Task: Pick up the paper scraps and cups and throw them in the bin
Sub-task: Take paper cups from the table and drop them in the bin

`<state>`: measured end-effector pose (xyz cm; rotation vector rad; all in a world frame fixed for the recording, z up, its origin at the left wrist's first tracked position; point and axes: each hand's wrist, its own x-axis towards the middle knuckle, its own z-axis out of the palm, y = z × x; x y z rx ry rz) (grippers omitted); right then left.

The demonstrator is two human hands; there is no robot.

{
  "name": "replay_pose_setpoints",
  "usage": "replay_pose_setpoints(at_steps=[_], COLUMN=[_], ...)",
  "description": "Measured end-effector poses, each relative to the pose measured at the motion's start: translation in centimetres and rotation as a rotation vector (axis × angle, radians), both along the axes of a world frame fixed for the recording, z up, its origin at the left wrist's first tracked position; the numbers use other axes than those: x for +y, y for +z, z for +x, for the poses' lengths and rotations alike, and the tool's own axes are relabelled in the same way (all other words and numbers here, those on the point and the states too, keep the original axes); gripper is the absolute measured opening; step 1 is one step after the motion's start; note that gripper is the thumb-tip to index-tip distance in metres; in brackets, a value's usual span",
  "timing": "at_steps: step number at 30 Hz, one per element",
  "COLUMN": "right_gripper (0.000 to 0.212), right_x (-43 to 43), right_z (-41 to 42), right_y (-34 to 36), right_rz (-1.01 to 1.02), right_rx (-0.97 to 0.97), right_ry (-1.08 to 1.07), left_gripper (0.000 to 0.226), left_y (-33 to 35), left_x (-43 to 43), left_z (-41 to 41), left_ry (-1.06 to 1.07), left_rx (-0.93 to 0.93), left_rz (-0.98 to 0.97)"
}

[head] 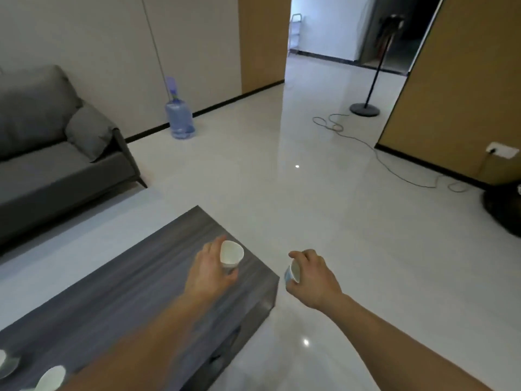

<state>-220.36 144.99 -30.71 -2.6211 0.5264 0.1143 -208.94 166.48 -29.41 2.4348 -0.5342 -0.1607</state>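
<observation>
My left hand (210,270) grips a white paper cup (231,253) above the far corner of the dark grey coffee table (135,300), its opening tilted towards me. My right hand (313,275) holds a second white cup with a blue pattern (291,273), over the floor just past the table's right edge. A dark bin with a black liner (504,210) shows partly at the right edge of the frame. Two more white cups (50,378) stand at the table's near left, cut off by the frame.
A grey sofa (56,153) stands left of the table. A blue water jug (180,119) sits by the wall. A fan stand (364,109) and a loose cable (394,165) lie on the white tiled floor towards the doorway.
</observation>
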Motion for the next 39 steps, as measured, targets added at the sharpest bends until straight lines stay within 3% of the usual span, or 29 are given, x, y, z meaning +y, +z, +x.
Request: replay_pose_setpoints(at_steps=[7,14,31,39], right_gripper=[0.068,0.068,0.069,0.070], right_x=[-15.2,-25.5,-50.2,-60.8], right_z=[-13.4,-24.2,-37.0,-46.3], right_y=[0.7,0.4,-0.8,-3.0], right_rz=[-0.022,-0.005,-0.031,0.001], right_rx=[-0.031,-0.039,0.026,0.036], right_ry=[-0.317,-0.647,-1.231,-1.392], left_gripper=[0.090,0.086,0.073,0.079], left_y=[0.0,0.1,-0.9,-2.9], left_x=[-20.7,-36.0,-73.7,-89.2], left_z=[-8.2,-14.5,-23.6,-35.0], left_ry=[-0.337,-0.605,-1.161,-1.405], left_rx=[0.019,-0.005,0.015,-0.001], left_rz=[0.020,0.047,0.032,0.060])
